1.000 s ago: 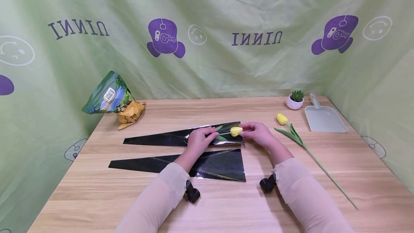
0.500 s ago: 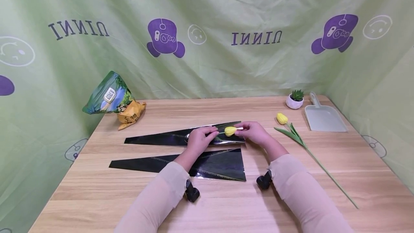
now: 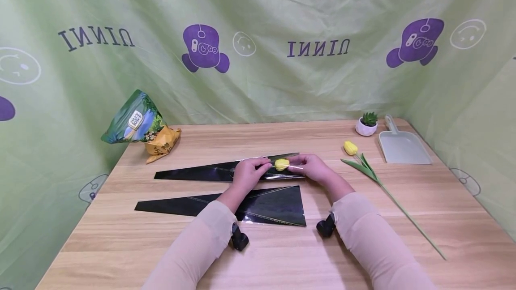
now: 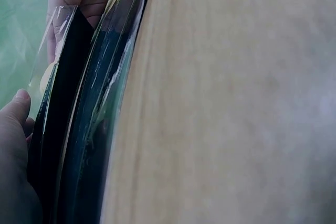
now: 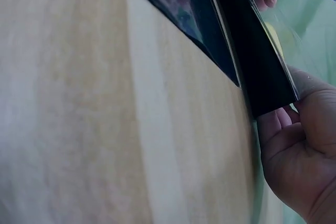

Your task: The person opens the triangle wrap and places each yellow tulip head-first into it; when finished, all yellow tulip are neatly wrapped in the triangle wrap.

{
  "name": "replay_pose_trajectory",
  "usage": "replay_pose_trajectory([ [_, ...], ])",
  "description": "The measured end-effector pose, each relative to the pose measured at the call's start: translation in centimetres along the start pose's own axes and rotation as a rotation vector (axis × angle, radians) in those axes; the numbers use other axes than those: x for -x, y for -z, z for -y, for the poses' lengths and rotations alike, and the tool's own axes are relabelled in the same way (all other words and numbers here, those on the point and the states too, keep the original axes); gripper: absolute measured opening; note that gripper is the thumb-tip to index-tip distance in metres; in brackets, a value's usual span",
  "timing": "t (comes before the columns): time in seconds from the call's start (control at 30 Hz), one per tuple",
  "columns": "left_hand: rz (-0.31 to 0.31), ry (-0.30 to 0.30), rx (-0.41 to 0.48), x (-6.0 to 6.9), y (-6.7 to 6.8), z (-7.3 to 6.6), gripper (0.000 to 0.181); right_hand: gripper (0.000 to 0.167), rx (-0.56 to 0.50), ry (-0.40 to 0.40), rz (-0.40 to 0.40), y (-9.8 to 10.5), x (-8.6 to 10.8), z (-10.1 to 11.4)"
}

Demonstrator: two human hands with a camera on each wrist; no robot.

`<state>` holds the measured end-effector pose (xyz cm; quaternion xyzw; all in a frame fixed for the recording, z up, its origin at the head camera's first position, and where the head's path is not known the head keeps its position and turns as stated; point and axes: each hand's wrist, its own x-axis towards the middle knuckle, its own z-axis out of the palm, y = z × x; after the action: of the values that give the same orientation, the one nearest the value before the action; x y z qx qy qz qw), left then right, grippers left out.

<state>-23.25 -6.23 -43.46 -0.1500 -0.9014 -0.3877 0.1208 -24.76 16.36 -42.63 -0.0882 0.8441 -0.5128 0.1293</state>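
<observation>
A yellow tulip lies with its head inside a black-and-clear flower sleeve, its stem partly hidden by my left hand. This hand grips the sleeve; its thumb shows beside the film in the left wrist view. My right hand reaches into the wide mouth of the sleeve and holds the tulip's head at its tip. In the right wrist view, the right hand is partly covered by the sleeve's black edge. A second black sleeve lies flat nearer to me.
Another yellow tulip lies at the right with its long stem toward me. Behind it stand a small potted succulent and a grey dustpan. A green-and-yellow bag sits at the back left of the wooden table.
My right hand has moved left, and the tulip's head has slid deeper into the sleeve, toward my left hand. The leaves have passed out of sight. My left hand has stayed in place.
</observation>
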Motion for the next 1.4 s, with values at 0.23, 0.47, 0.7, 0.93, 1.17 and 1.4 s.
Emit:
replay_pose_trajectory([
  [0.23,0.005,0.011,0.006,-0.1,-0.1,0.2,0.021,0.047,-0.073,-0.045,0.015,0.3,0.3,-0.2],
  [0.47,0.023,0.002,-0.020,-0.1,-0.3,0.4,0.022,0.049,-0.280,-0.071,0.004,1.3,0.8,-0.7],
  [0.7,0.044,0.008,-0.038,0.2,-0.3,0.5,0.024,0.050,-0.358,-0.094,-0.024,2.8,2.0,-1.1],
  [0.93,0.036,-0.039,-0.009,0.4,0.2,0.5,0.032,0.054,-0.337,-0.087,-0.027,5.1,4.1,-1.3],
  [1.17,0.078,-0.041,0.041,1.5,1.6,0.8,0.041,0.059,-0.255,-0.077,-0.064,7.7,6.6,-1.9],
  [1.4,0.073,-0.089,0.110,3.8,2.5,0.8,0.040,0.048,-0.266,-0.021,-0.119,10.2,9.7,-2.9],
])
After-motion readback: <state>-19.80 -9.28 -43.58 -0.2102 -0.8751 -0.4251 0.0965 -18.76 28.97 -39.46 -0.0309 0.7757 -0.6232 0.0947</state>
